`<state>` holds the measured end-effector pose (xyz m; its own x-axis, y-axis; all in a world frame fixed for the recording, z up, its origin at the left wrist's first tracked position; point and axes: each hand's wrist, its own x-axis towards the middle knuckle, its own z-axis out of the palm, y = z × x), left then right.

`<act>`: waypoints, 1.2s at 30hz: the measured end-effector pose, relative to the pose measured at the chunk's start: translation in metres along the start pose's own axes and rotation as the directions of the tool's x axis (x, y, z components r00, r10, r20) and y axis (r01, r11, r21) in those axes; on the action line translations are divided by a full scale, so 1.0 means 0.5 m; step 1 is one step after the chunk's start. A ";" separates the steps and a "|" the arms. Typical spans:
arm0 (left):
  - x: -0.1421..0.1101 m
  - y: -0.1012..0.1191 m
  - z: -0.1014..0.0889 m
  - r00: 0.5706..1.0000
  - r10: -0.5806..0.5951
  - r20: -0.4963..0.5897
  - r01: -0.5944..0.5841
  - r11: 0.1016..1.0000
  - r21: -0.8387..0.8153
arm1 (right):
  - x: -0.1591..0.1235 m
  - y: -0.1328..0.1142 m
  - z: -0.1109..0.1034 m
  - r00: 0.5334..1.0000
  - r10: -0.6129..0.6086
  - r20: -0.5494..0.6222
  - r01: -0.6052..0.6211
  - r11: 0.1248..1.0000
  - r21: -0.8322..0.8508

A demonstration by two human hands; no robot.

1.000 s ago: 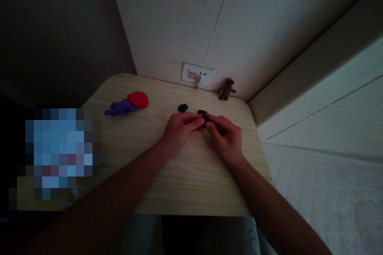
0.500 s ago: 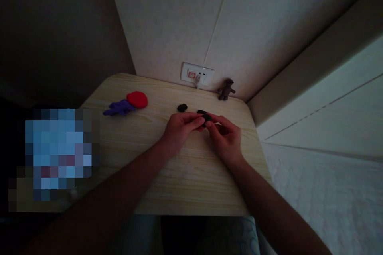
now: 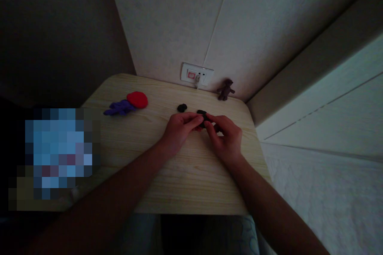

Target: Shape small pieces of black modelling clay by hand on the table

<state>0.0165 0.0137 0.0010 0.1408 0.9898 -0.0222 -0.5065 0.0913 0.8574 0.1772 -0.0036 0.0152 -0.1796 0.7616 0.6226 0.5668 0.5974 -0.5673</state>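
Observation:
My left hand (image 3: 178, 132) and my right hand (image 3: 226, 138) meet over the table, both pinching one small piece of black modelling clay (image 3: 204, 122) between thumbs and fingers. Fingertips cover much of this piece. Just behind them another dark piece of clay (image 3: 201, 112) shows; I cannot tell whether it touches the held one. A separate black clay lump (image 3: 182, 108) lies on the tabletop, a little beyond my left hand.
On the wooden table (image 3: 191, 183), purple clay (image 3: 119, 107) touches a red clay disc (image 3: 137, 100) at the left. A small brown figure (image 3: 226, 90) stands by the wall at the back right, near a socket (image 3: 187, 72) with a plug. A blurred-out blue patch (image 3: 58, 147) covers the left.
My right thumb and fingers have shifted slightly on the black clay, with the thumb now tilted differently. My left hand keeps its pinch in almost the same spot. The other things have stayed put.

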 end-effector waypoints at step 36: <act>0.004 -0.004 0.001 0.996 -0.049 0.070 0.048 0.999 0.006 | -0.007 0.019 0.006 0.996 0.094 0.000 -0.092 0.984 0.151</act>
<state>0.0181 0.0154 -0.0003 0.2241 0.9742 -0.0279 -0.4944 0.1384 0.8581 0.1809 0.0004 0.0060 -0.1255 0.8141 0.5670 0.4532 0.5554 -0.6972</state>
